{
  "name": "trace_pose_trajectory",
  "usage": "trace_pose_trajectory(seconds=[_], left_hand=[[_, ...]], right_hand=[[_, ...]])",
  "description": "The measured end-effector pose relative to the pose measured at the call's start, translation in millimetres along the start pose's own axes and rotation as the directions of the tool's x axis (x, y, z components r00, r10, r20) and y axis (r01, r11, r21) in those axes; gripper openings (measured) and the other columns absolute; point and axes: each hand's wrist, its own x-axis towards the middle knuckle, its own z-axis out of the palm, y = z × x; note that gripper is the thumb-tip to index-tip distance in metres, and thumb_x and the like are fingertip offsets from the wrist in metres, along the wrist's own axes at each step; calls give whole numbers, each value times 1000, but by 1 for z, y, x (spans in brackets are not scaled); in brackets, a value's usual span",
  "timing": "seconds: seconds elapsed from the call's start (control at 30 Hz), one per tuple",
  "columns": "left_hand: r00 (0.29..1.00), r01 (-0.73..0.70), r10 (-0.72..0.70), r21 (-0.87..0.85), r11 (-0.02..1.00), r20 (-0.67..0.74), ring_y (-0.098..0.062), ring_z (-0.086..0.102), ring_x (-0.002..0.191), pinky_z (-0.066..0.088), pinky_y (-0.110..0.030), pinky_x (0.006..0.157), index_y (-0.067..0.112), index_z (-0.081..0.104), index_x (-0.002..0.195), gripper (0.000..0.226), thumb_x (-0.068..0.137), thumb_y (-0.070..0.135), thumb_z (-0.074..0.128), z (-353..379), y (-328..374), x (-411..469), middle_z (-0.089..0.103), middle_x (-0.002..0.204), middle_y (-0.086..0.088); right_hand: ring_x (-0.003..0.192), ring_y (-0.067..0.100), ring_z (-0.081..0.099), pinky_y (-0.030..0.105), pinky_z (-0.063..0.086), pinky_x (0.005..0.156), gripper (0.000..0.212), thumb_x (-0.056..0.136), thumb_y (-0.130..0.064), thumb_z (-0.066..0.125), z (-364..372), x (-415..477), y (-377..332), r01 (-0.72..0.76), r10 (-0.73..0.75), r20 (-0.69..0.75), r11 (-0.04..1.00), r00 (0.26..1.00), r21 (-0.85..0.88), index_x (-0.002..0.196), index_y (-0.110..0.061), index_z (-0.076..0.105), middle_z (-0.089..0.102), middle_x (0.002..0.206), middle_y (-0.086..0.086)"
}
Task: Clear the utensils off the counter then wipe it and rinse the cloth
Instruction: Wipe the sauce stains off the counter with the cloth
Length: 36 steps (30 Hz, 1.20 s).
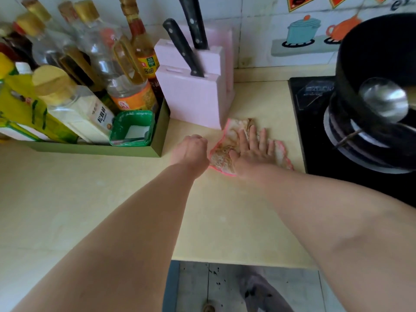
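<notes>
A stained cloth with a pink edge (227, 140) lies flat on the pale yellow counter (112, 199), just in front of the pink knife block. My right hand (254, 152) presses flat on the cloth with fingers spread. My left hand (191, 149) rests on the counter at the cloth's left edge, fingers curled into a loose fist; whether it pinches the cloth's edge is hidden.
A pink knife block (193, 91) with two black-handled knives stands behind the cloth. A green tray (101, 149) of bottles sits at the left. On the right a black stove (315, 122) carries a black pot (382, 64) with a steel ladle (385, 100).
</notes>
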Motion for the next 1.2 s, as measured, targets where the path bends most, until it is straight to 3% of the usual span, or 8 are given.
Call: trace_pose_trajectory(seconds=[0.13, 0.4, 0.53, 0.7, 0.9, 1.03, 1.13, 1.2], left_hand=[[997, 72, -70, 56, 996, -41, -28, 55, 102, 43, -35, 67, 6, 62, 106, 27, 85, 1, 46, -5, 2, 18, 57, 112, -7], [991, 128, -118, 229, 965, -57, -28, 61, 91, 42, -30, 65, 13, 64, 102, 25, 87, 8, 45, -11, 14, 52, 63, 94, -7], [991, 124, -109, 230, 965, -78, -25, 51, 71, 43, -29, 62, 15, 63, 98, 23, 85, 6, 46, -18, 19, 65, 50, 74, -1], [990, 130, -116, 205, 970, -81, -27, 59, 79, 43, -29, 62, 15, 64, 102, 27, 83, 4, 48, -17, 25, 71, 64, 88, -5], [984, 176, -170, 205, 963, -45, -23, 51, 74, 44, -29, 63, 13, 64, 100, 23, 84, 5, 49, -16, 27, 62, 51, 78, -1], [986, 165, -168, 115, 980, 18, -24, 51, 112, 45, -32, 78, 13, 53, 126, 43, 84, 3, 46, -1, 22, 33, 54, 120, -6], [996, 86, -85, -28, 996, 30, -18, 13, 146, 23, -32, 114, 15, 21, 152, 66, 89, 3, 38, 20, 8, -1, 18, 158, 0], [997, 54, -51, -57, 997, 51, -15, 2, 149, 9, -32, 120, 18, 11, 155, 69, 91, 4, 34, 27, -5, -25, 5, 162, 5]], right_hand=[[144, 26, -27, 44, -15, 116, 66, 99, -49, 20, -11, 31, 2, 3, -3, -21, 1000, 1000, 29, 153, -26, -11, -26, 158, -1], [145, 27, -26, 44, -15, 116, 63, 100, -45, 19, -38, 89, 3, 32, -32, -11, 999, 999, 22, 154, -23, -7, -25, 158, 0], [144, 28, -27, 45, -15, 117, 63, 100, -46, 16, -51, 115, 10, 11, -11, 14, 1000, 1000, 15, 153, -23, -9, -26, 158, 1], [144, 28, -27, 48, -16, 115, 67, 97, -52, 17, -60, 127, 26, -96, 97, 1, 993, 995, 61, 153, -25, -11, -26, 158, -1], [145, 26, -25, 45, -15, 116, 69, 98, -52, 19, -52, 99, 40, -186, 190, -39, 978, 981, 94, 153, -23, -9, -27, 158, 0], [146, 27, -21, 43, -13, 117, 67, 99, -51, 18, -35, 60, 44, -180, 188, -81, 979, 979, 99, 154, -19, -7, -23, 159, 4], [146, 26, -23, 44, -13, 118, 66, 99, -50, 17, -21, 28, 44, -193, 202, -71, 975, 977, 113, 153, -20, -8, -22, 159, 3], [145, 26, -24, 45, -14, 117, 66, 99, -50, 16, -11, 5, 41, -212, 220, -74, 972, 973, 105, 153, -22, -8, -22, 159, 2]])
